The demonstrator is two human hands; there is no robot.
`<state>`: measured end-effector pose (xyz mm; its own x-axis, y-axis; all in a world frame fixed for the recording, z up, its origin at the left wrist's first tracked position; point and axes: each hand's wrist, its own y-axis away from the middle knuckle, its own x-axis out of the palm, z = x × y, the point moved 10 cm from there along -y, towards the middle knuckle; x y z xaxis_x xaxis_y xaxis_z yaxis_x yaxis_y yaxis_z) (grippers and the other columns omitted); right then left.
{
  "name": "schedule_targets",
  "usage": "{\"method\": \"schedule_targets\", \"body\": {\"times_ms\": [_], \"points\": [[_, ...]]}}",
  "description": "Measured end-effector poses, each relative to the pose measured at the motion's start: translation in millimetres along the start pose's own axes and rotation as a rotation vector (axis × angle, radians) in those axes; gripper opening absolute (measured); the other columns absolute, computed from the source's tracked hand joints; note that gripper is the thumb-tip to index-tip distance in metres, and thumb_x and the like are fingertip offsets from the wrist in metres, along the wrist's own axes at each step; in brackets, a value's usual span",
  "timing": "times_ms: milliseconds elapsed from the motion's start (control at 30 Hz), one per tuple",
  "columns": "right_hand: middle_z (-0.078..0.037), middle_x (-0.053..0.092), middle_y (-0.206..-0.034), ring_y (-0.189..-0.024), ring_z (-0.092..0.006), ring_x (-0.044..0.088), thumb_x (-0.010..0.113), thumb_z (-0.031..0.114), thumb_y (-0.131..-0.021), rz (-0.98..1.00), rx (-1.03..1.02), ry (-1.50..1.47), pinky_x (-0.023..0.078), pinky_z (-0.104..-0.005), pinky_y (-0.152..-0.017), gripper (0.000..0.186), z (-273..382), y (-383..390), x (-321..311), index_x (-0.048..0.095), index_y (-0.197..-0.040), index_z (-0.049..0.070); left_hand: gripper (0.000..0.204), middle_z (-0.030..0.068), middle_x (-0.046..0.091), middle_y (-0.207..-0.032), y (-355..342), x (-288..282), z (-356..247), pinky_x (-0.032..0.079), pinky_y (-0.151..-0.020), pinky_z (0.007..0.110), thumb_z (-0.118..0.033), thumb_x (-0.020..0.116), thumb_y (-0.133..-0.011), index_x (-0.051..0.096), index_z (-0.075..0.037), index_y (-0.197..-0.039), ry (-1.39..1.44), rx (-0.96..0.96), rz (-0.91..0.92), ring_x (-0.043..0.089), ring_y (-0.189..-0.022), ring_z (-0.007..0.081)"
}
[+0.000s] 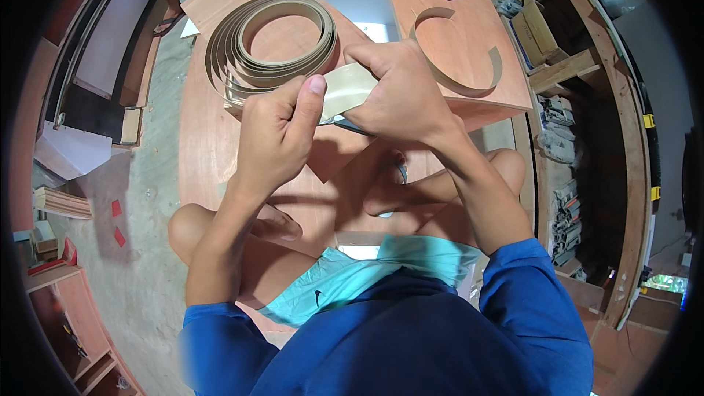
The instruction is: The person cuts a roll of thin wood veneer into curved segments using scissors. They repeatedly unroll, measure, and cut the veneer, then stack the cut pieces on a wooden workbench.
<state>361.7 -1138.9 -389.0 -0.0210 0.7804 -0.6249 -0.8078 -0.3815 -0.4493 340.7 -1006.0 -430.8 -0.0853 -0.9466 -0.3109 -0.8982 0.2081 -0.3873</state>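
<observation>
Upper middle of frame: my left hand [279,128] and right hand [408,95] are both closed on a pale strip [343,92], by the lower right of the coil [273,73]. Too sharp a bend could crease it, I judge, and a slack thumb could let it spring loose. Right of frame, the shelf [635,139] holds plastic-wrapped bundles [557,136]; upper right, a cardboard box [535,28], contents unclear.
</observation>
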Motion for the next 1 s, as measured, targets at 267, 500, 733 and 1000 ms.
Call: {"method": "schedule_targets", "body": {"times_ms": [267, 500, 733, 1000], "points": [[-0.011, 0.063, -0.069, -0.060, -0.0192, 0.058, 0.079, 0.007, -0.072, -0.038, 0.007, -0.267, 0.048, -0.0307, -0.060, 0.018, -5.4, 15.5, 17.5, 0.066, -0.084, 0.002, 0.046, 0.0039, 0.050, -0.059, -0.2, -5.2, -22.7, 0.037, -0.052, 0.033, -0.027, 0.044, -0.112, 0.065, 0.003, -0.086, 0.095, 0.089, -0.116, 0.044, -0.056, 0.0097], [-0.020, 0.064, -0.066, -0.057, -0.0358, 0.061, 0.070, 0.001, -0.067, -0.072, -0.002, -0.267, 0.049, -0.0398, -0.058, 0.012, 1.9, 7.5, 21.0, 0.066, -0.078, -0.001, 0.056, -0.0026, 0.053, -0.071, 2.9, -0.5, -13.8, 0.032, -0.058, 0.027, -0.035, 0.032, -0.115, 0.068, 0.002, -0.094, 0.115, 0.060, -0.130, 0.041, -0.065, 0.0057], [-0.021, 0.064, -0.066, -0.058, -0.0339, 0.063, 0.070, 0.002, -0.067, -0.064, 0.012, -0.253, 0.049, -0.0399, -0.057, 0.011, -6.9, 10.7, 31.1, 0.065, -0.076, -0.002, 0.062, -0.0026, 0.055, -0.071, 2.9, 2.9, -19.0, 0.033, -0.057, 0.028, -0.040, 0.028, -0.115, 0.068, 0.001, -0.093, 0.134, 0.044, -0.140, 0.042, -0.064, 0.0068], [-0.015, 0.057, -0.060, -0.054, -0.0255, 0.059, 0.071, 0.005, -0.068, -0.066, -0.038, -0.109, 0.048, -0.0362, -0.055, 0.017, 5.7, 6.2, 6.6, 0.056, -0.073, -0.001, 0.061, -0.0046, 0.048, -0.065, 8.9, 11.7, 1.5, 0.030, -0.054, 0.030, -0.039, 0.028, -0.115, 0.062, 0.000, -0.082, 0.066, 0.042, -0.102, 0.038, -0.060, 0.0068]]}}
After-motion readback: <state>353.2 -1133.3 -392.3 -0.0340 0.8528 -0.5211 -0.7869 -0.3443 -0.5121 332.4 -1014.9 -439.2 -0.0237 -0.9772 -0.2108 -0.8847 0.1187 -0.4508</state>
